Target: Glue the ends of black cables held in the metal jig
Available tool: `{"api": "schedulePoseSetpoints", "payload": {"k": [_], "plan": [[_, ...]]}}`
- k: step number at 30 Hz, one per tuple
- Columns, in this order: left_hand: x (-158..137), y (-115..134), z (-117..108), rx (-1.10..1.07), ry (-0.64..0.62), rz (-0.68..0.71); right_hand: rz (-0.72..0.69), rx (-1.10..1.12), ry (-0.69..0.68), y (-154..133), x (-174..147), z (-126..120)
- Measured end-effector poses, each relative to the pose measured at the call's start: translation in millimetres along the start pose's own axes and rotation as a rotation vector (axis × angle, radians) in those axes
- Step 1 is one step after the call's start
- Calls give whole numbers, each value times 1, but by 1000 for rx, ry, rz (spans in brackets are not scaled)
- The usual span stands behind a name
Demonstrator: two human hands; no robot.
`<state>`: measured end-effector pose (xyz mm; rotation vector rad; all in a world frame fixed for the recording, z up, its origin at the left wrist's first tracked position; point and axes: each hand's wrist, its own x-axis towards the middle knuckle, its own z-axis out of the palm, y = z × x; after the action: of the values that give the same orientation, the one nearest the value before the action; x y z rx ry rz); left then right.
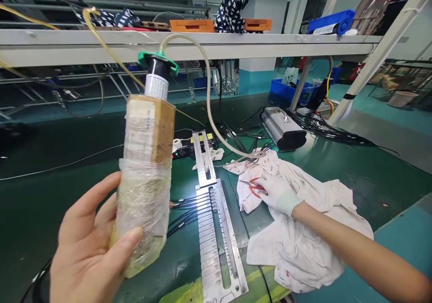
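Observation:
My bare left hand [97, 240] is wrapped around a dispensing syringe [157, 84], held upright at the left. Clear film and brown tape [148, 159] cover its lower body, a green cap [158, 60] tops it, and a pale hose [205, 69] runs from the cap. In a white glove, my right hand [278, 192] grips small red-handled pliers [254, 187], jaws pointing left, above a crumpled white cloth [310, 213]. Between the hands lies a slotted metal fixture [207, 244] with several thin black cables [189, 210] set in its left side.
A silver and black case [282, 128] stands at the back right, beside a heap of black cables [324, 127]. Behind the fixture sits a black box [185, 150]. A white shelf [101, 46] crosses above the green table [60, 159]; its slanted post [374, 53] rises at right.

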<state>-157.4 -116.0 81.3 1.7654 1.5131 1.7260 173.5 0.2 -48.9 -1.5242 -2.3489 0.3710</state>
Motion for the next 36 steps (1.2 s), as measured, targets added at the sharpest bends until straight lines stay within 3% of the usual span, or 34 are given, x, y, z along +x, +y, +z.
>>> {"api": "schedulePoseSetpoints", "payload": {"k": [2,4,12,14,17,19,20,22,24,27,31,33,36], "plan": [[-2,1,2,-138,-24,-104,-1,-9,-23,3,3,0],[-3,1,2,-146,0,-123,-17,11,-42,7,6,-5],[-5,-18,9,-22,-67,124,66,109,131,36,6,-42],[-4,-20,16,9,-123,174,71,151,155,29,-1,-49],[-4,-23,29,98,-220,272,53,269,115,-7,-24,-56],[-10,-25,42,170,-281,391,34,425,19,-37,-38,-61],[-16,-28,49,202,-334,461,57,663,-39,-50,-43,-64],[-33,-33,63,232,-506,564,47,1035,-16,-68,-43,-70],[-53,-38,74,189,-701,573,64,1304,15,-73,-36,-71],[-71,-40,81,-25,-890,370,212,1504,76,-61,-24,-62],[-58,-29,74,-401,-1129,-219,320,1565,287,-39,-19,-51],[-44,-25,72,-564,-1127,-485,338,1548,384,-30,-18,-53],[-28,-27,70,-748,-1088,-668,402,1443,496,-16,-14,-67]]}}
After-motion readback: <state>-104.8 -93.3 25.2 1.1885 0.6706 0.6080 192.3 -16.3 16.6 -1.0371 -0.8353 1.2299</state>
